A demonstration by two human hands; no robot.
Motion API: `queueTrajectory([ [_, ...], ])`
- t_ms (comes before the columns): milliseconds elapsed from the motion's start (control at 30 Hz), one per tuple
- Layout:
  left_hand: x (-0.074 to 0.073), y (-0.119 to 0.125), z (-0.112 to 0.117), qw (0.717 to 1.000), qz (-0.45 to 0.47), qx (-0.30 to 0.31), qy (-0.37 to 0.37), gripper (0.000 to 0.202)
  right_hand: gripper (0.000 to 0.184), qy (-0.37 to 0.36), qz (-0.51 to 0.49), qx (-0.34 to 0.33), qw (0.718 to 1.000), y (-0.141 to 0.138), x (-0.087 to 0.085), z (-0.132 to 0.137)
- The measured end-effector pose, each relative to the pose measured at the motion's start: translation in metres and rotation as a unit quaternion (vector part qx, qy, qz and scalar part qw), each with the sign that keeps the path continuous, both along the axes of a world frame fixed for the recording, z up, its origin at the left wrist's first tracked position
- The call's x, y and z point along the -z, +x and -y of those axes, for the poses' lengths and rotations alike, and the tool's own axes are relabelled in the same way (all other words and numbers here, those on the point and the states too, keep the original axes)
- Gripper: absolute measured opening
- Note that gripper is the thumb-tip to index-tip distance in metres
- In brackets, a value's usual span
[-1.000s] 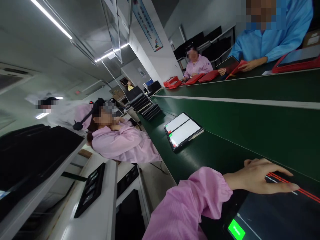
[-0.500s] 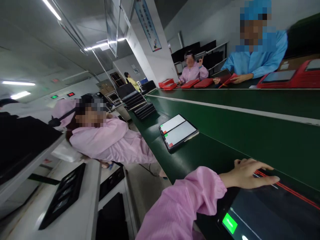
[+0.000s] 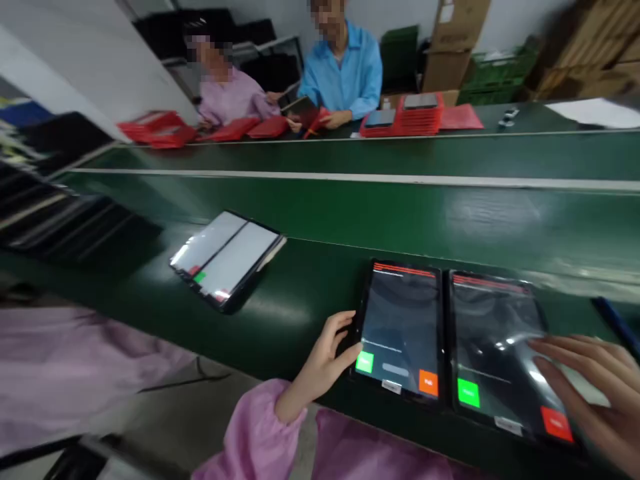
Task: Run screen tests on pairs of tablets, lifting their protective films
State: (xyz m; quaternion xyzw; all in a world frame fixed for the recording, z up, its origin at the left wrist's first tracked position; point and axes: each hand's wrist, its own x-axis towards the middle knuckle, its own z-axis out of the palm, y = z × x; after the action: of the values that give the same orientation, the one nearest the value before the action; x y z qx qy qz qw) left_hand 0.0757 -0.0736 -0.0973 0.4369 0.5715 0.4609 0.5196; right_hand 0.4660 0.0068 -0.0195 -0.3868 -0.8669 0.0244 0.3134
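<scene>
Two tablets with dark screens lie side by side on the green bench: a left tablet [image 3: 403, 327] and a right tablet [image 3: 495, 347]. Each shows red text at the top and green and red buttons below. My left hand [image 3: 325, 357] is at the left edge of the left tablet, fingers apart and slightly bent, the fingertips touching or close to its frame. Over the right side of the right tablet is my right hand [image 3: 595, 393], blurred, with fingers stretched out. Something pale shows beneath it, too unclear to name.
A stack of tablets with lit white screens [image 3: 225, 257] sits to the left. Dark stacked items [image 3: 65, 220] stand farther left, near a pink-sleeved person [image 3: 85, 373]. Across the bench [image 3: 325, 207], two people sit among red cases [image 3: 420, 120]. A dark blue object [image 3: 620, 327] lies at right.
The view has swung right, bringing both dark-screened tablets and my right hand into sight. My left hand has gone from over a tablet's screen top to the left tablet's side edge.
</scene>
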Motion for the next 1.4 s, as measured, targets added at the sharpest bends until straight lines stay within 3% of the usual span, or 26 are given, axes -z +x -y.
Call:
queueTrajectory([
  [133, 0.014, 0.003, 0.008, 0.999, -0.041, -0.027, 0.009, 0.064, 0.025, 0.007, -0.001, -0.023, 1.000, -0.020, -0.007, 0.011],
  [267, 0.021, 0.004, 0.011, 0.997, -0.064, -0.032, -0.005, 0.067, 0.021, -0.045, -0.002, -0.045, 0.998, -0.025, 0.006, 0.034],
  [367, 0.022, -0.004, 0.013, 0.998, -0.068, -0.010, -0.011, 0.068, 0.024, -0.069, 0.018, -0.057, 0.996, -0.028, 0.016, 0.054],
  [500, 0.015, -0.022, -0.005, 0.994, -0.108, 0.003, 0.018, 0.061, 0.026, -0.012, 0.131, -0.056, 0.990, -0.037, 0.015, 0.064],
  [600, -0.002, -0.028, -0.043, 0.968, -0.232, 0.028, 0.096, 0.051, 0.031, 0.016, 0.151, -0.063, 0.986, -0.039, 0.005, 0.047],
  [700, -0.021, -0.020, -0.094, 0.910, -0.361, 0.098, 0.178, 0.045, 0.035, 0.004, 0.127, -0.046, 0.991, -0.041, 0.001, 0.003],
  [800, -0.031, -0.001, -0.138, 0.855, -0.447, 0.144, 0.219, 0.039, 0.038, -0.027, 0.136, 0.030, 0.990, -0.047, 0.011, -0.051],
  [867, -0.032, 0.011, -0.152, 0.833, -0.488, 0.147, 0.217, 0.036, 0.039, -0.037, 0.139, 0.073, 0.987, -0.051, 0.022, -0.076],
  [967, -0.027, 0.016, -0.144, 0.814, -0.518, 0.151, 0.216, 0.032, 0.036, -0.036, 0.131, 0.079, 0.988, -0.052, 0.033, -0.082],
  [1133, -0.023, -0.002, -0.109, 0.795, -0.528, 0.156, 0.254, 0.027, 0.037, -0.026, 0.110, 0.027, 0.993, -0.041, 0.030, -0.051],
  [1267, -0.025, -0.004, -0.119, 0.789, -0.549, 0.113, 0.251, 0.031, 0.034, -0.011, 0.112, 0.068, 0.991, -0.040, 0.031, -0.059],
  [1400, -0.020, 0.005, -0.132, 0.772, -0.572, 0.121, 0.250, 0.029, 0.034, -0.022, 0.129, 0.084, 0.988, -0.045, 0.043, -0.077],
])
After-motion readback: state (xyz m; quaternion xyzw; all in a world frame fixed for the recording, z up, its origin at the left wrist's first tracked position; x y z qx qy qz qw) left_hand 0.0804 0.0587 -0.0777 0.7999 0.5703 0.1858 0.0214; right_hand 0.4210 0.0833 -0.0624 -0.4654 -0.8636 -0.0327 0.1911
